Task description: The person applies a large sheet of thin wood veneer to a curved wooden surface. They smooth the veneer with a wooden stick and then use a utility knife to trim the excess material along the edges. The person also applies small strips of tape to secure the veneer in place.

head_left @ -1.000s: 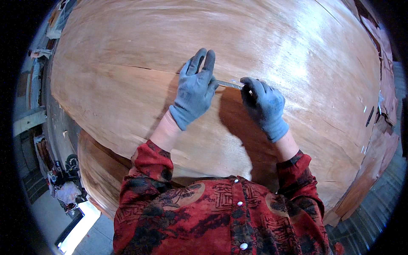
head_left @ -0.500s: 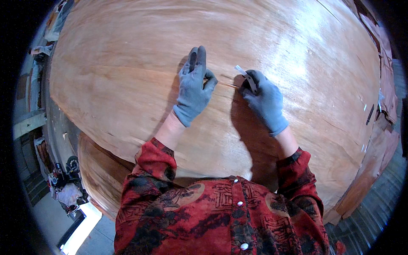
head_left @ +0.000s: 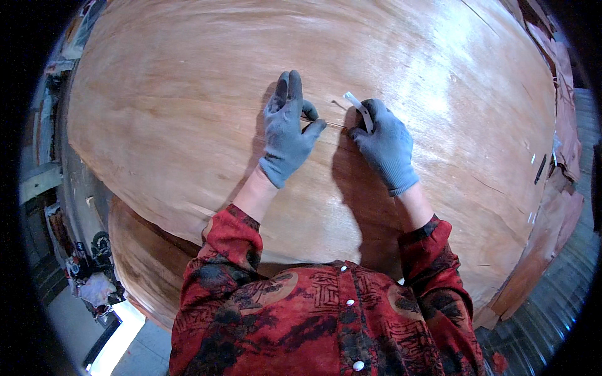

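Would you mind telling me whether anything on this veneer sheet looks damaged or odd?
Yes: a thin split runs through the veneer sheet between the left hand and the right hand, which holds a pale strip. Torn veneer scraps lie along the right edge.

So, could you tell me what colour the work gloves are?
Grey-blue, on left hand and right hand; head view.

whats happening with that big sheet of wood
A person in grey gloves leans over a wide veneer sheet. The left hand presses flat on it beside a thin split in the wood. The right hand grips a small pale strip, maybe tape or a blade, at the split's other end.
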Tool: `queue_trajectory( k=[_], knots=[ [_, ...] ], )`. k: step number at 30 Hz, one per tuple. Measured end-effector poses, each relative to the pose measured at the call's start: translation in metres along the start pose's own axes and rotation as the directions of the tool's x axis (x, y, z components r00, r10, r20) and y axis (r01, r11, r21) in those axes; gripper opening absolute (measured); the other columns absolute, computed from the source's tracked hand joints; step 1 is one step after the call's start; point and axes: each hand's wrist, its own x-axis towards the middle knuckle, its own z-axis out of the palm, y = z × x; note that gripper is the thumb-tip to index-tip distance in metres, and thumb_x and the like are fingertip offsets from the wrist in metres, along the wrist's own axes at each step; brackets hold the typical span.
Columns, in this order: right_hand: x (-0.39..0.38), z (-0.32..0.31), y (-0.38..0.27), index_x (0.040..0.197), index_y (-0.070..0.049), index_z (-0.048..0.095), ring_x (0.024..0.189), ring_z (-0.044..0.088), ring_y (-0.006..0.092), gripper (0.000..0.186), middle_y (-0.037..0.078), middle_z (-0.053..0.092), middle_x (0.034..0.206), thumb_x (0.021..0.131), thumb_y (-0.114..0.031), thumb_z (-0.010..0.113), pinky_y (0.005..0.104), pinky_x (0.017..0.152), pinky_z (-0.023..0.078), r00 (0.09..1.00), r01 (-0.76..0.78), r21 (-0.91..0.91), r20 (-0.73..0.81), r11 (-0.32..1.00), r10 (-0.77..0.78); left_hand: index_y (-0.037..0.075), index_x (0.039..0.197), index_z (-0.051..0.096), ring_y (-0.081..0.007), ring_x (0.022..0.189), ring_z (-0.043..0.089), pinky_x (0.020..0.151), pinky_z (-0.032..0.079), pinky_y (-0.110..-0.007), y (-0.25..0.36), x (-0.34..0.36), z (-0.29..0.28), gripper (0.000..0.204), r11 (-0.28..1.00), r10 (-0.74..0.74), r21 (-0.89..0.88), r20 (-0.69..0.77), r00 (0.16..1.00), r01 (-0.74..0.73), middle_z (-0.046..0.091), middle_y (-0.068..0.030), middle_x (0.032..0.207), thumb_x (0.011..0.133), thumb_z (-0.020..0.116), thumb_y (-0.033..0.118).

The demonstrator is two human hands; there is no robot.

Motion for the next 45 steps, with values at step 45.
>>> queue_trajectory(
  k=[45],
  knots=[
    [0.044,-0.022,-0.030,0.087,-0.007,0.069,0.087,0.063,0.0329,0.035,0.017,0.065,0.090,0.076,-0.039,0.060,0.0414,0.073,0.051,0.892,0.128,-0.472,0.439,0.872,0.107,-0.003,0.141,0.002,-0.0417,0.132,0.018,0.106,0.012,-0.052,0.025,-0.037,0.012,0.093,0.956,0.167,0.253,-0.047,0.985,-0.150,0.049,-0.0170,0.123,0.077,0.064,0.023]
  ],
)
